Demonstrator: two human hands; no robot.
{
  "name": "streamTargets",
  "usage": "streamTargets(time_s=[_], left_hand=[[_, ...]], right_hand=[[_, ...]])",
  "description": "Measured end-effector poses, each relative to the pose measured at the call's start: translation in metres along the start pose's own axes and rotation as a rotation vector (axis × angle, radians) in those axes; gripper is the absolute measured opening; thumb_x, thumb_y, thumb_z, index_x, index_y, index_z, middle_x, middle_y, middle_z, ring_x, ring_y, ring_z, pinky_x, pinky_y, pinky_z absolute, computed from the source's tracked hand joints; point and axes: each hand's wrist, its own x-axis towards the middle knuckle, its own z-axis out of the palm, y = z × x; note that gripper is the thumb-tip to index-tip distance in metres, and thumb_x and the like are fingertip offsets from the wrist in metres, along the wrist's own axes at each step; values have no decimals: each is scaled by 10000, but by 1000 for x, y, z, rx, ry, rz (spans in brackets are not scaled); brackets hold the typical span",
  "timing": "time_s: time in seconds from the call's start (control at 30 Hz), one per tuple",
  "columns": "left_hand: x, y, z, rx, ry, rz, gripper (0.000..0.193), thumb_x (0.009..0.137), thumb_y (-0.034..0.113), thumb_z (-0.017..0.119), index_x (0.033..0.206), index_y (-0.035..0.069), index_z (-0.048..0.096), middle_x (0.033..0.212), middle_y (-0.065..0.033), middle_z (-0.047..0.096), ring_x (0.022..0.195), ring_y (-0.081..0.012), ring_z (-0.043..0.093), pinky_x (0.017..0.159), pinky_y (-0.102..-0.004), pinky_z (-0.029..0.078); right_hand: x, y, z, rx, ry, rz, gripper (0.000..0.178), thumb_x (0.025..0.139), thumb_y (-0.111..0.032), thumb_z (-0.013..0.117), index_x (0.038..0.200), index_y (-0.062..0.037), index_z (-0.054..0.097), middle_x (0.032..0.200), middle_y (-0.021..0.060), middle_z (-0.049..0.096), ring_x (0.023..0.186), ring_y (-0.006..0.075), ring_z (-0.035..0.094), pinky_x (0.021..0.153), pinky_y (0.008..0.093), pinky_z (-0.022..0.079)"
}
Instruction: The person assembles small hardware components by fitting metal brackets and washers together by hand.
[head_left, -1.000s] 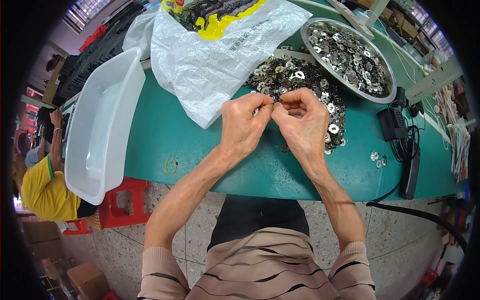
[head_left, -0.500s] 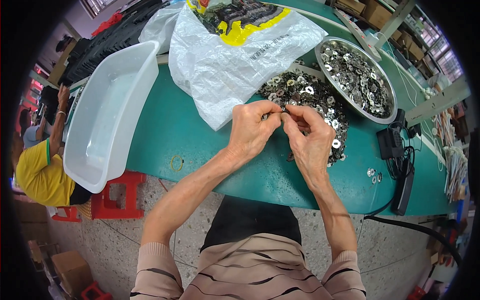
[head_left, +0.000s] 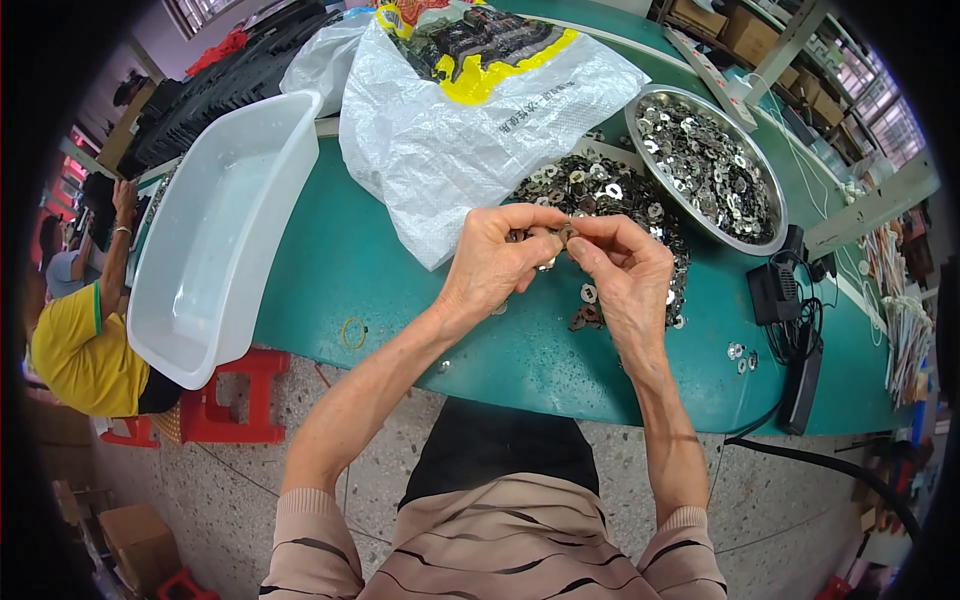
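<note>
Metal piece [head_left: 565, 235] pinched by near-closed left hand [head_left: 492, 258] and right hand [head_left: 630, 280], metal-disc pile [head_left: 600, 180] beyond, green tabletop [head_left: 315, 265] exposed at front edge

head | head-worn left fisheye, wide | faces down | near, above edge of green table [head_left: 320, 255]

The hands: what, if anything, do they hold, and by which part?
Left hand and right hand pinch at least one small metal piece; which part cannot be told.

A red plastic stool [head_left: 263, 395] stands on speckled grey flooring [head_left: 235, 505], with barred windows [head_left: 896, 128] farther off.
</note>
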Motion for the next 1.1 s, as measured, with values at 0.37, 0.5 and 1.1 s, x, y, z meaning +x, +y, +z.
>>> streamTargets(time_s=[0.37,0.5,1.1], left_hand=[[4,-8,-3,-114,42,-55,160,749,39,584,859,-55,653,616,-23,569,440,-42,448,367,-186,322],[4,-7,-1,-87,52,-74,156,755,32,589,864,-69,636,624,-42,568,411,-38,410,353,-178,271],[6,-7,-3,-82,6,-61,161,791,86,614,881,-43,646,628,-33,578,428,-32,430,359,-179,293]], right_hand=[[-3,3,7,-77,-10,-51,179,766,33,614,941,5,643,811,61,619,698,103,601,607,231,496],[-3,1,9,-348,29,-269,187,743,41,629,927,6,634,809,88,597,689,142,613,590,257,513],[-1,6,6,-121,6,-55,221,712,-3,671,929,-6,628,743,71,633,665,118,601,617,256,509]])
